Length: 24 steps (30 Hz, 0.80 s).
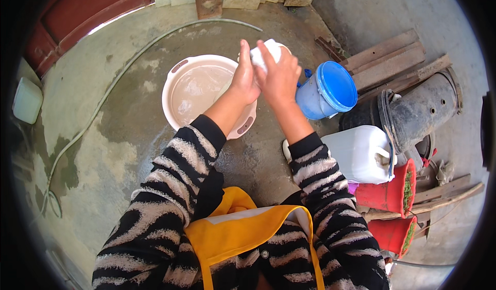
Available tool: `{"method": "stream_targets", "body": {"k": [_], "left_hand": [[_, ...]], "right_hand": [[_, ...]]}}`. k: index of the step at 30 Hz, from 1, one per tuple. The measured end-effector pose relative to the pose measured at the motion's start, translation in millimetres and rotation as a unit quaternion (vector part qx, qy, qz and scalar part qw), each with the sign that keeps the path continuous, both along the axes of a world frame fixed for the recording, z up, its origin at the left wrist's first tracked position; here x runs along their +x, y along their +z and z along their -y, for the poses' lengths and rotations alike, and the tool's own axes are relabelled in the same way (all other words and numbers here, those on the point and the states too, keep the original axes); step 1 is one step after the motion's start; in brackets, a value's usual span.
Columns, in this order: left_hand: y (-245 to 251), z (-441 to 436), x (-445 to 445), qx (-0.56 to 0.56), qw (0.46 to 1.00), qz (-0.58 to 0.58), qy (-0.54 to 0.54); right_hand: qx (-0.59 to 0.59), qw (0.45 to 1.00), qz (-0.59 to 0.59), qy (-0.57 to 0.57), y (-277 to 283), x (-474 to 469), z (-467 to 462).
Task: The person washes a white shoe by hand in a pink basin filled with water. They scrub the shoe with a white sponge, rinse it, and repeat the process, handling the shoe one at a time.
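Note:
My right hand grips a white cloth or sponge, its fingers bent over it. Close beside it is my left hand, thumb pointing up, around what looks like a pale round dish. Only bits of the dish's rim show behind the hands. Both hands are raised over the right side of a cream plastic basin on the floor. Cloudy water with some foam lies in the basin. Part of another pale curved rim shows in the water near my left wrist, mostly hidden by the arm.
A blue bucket stands right of the hands. Beyond are a white jerrycan, a black drum, wooden planks and red containers with greenery. A hose curves across the wet concrete floor at left.

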<state>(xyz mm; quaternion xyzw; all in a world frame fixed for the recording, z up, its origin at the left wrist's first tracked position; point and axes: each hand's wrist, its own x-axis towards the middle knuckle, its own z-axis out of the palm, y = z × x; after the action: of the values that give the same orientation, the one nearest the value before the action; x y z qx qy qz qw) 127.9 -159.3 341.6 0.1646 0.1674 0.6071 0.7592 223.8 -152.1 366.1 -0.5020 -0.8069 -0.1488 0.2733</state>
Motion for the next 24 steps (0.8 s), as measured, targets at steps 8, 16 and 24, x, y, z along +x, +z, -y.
{"method": "stream_targets", "body": {"k": [8,16,24], "left_hand": [[-5.8,4.3,0.7,0.071,0.984,-0.165,0.01],[-14.5,13.3,-3.7,0.312,0.774,-0.545,0.08],[-17.7,18.1,0.5,0.382,0.595,-0.707,0.013]], "right_hand": [[-0.123,0.992,-0.034,0.0,7.4,13.1,-11.8],[-0.189,0.961,-0.18,0.092,-3.8,53.2,-44.8],[-0.129,0.977,-0.095,0.144,-7.8,54.5,-26.5]]}}
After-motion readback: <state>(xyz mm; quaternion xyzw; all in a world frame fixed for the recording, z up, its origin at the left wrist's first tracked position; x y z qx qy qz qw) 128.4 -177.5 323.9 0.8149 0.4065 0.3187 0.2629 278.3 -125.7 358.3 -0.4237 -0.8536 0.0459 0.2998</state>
